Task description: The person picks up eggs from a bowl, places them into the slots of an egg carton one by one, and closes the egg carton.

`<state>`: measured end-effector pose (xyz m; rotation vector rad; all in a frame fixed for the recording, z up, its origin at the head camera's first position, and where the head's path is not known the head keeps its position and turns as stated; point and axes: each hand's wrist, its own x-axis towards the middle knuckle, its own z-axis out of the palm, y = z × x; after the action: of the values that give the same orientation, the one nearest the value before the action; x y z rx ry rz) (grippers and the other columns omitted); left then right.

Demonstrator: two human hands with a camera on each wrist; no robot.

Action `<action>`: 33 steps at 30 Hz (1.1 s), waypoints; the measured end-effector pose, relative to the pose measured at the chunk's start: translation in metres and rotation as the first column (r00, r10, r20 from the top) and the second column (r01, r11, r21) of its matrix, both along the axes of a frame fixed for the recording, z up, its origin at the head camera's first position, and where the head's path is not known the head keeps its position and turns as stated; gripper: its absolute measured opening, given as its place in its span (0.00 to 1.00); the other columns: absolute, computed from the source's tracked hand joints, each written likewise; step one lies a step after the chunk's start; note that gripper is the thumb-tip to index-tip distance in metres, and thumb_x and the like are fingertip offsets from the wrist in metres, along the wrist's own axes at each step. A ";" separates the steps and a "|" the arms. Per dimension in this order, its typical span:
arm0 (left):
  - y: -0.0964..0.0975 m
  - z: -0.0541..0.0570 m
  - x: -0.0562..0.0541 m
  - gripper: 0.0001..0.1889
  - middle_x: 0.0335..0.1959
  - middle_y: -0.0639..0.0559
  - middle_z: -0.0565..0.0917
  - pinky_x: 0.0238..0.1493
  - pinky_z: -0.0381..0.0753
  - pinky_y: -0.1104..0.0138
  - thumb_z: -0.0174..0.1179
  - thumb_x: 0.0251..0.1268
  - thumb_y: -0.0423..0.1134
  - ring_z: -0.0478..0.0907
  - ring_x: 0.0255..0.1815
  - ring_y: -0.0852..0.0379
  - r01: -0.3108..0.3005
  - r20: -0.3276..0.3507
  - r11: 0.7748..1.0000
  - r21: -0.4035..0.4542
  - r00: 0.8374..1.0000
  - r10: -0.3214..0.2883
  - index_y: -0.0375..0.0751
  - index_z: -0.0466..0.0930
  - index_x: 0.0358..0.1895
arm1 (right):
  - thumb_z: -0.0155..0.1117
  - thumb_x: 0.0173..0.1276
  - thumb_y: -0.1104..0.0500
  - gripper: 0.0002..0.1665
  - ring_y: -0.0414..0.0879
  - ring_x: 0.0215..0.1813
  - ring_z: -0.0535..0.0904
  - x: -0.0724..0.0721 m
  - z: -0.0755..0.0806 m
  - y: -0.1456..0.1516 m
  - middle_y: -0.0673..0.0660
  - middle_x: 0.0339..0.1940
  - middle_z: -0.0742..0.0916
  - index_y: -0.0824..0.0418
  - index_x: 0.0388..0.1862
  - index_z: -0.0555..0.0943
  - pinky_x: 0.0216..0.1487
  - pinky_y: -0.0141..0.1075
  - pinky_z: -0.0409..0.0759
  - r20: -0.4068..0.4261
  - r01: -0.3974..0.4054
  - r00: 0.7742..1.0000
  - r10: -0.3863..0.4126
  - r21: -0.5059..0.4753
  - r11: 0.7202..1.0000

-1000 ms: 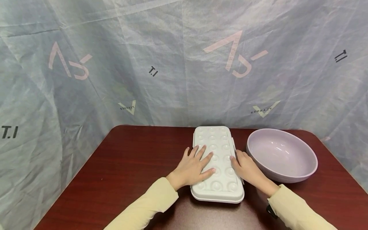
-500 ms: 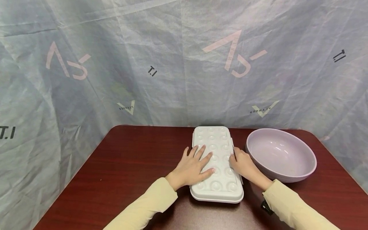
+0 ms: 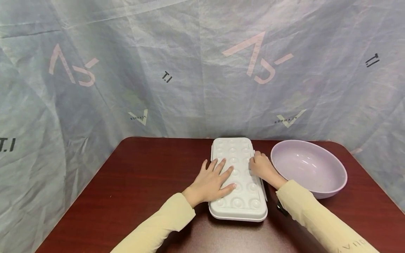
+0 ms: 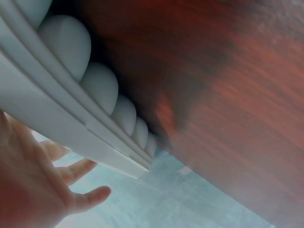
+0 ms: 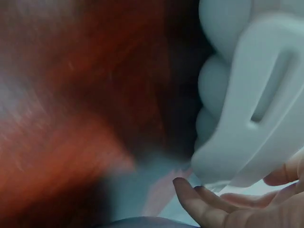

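Note:
A long white plastic egg box [image 3: 238,203] with rows of round bumps on its lid lies closed in the middle of the table. My left hand [image 3: 209,183] rests on the lid with its fingers spread. In the left wrist view, rounded egg cups [image 4: 102,88] bulge below the rim. At the box's right side, my right hand [image 3: 263,168] has its fingers curled at the far part of the long side latch [image 3: 263,191]. The right wrist view shows this slotted latch [image 5: 247,123] standing out from the side, the fingers [image 5: 202,206] around its far end.
A wide lilac bowl [image 3: 308,168] stands close on the right of the box, beside my right wrist. The dark red table [image 3: 152,168] reaches back to a grey printed cloth [image 3: 177,105] that hangs behind it.
My right hand has slid away from me along the box's right side, towards the far end of the latch. The left hand has stayed on the lid.

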<state>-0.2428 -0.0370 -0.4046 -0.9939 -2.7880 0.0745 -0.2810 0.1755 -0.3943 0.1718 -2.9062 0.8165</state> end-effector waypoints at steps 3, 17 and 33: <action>-0.001 -0.001 0.000 0.34 0.71 0.47 0.57 0.63 0.52 0.41 0.28 0.64 0.67 0.55 0.70 0.42 -0.001 0.000 1.000 0.008 1.000 0.001 0.59 0.55 0.70 | 0.39 0.67 0.62 0.21 0.70 0.43 0.74 -0.009 0.001 -0.003 0.78 0.37 0.76 0.82 0.44 0.68 0.45 0.56 0.72 -0.005 0.005 1.000 -0.005 0.042 0.999; -0.001 -0.006 -0.003 0.34 0.72 0.47 0.56 0.63 0.53 0.40 0.28 0.64 0.67 0.54 0.70 0.42 0.000 -0.011 0.999 0.034 1.000 0.001 0.59 0.56 0.70 | 0.41 0.67 0.60 0.23 0.68 0.47 0.74 -0.033 0.008 -0.011 0.77 0.39 0.77 0.83 0.44 0.68 0.47 0.57 0.68 0.135 -0.013 0.990 -0.029 0.299 0.954; -0.001 -0.006 -0.002 0.34 0.72 0.48 0.55 0.64 0.51 0.40 0.26 0.63 0.68 0.52 0.71 0.42 0.004 0.001 0.999 0.042 1.000 -0.004 0.59 0.55 0.70 | 0.46 0.59 0.61 0.16 0.61 0.36 0.77 -0.042 0.019 -0.004 0.68 0.32 0.82 0.73 0.31 0.77 0.44 0.54 0.69 0.200 -0.109 0.978 0.056 0.266 0.958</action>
<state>-0.2446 -0.0377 -0.4109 -0.9898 -2.7770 0.0152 -0.3225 0.1719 -0.3749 0.2548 -3.2050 0.4549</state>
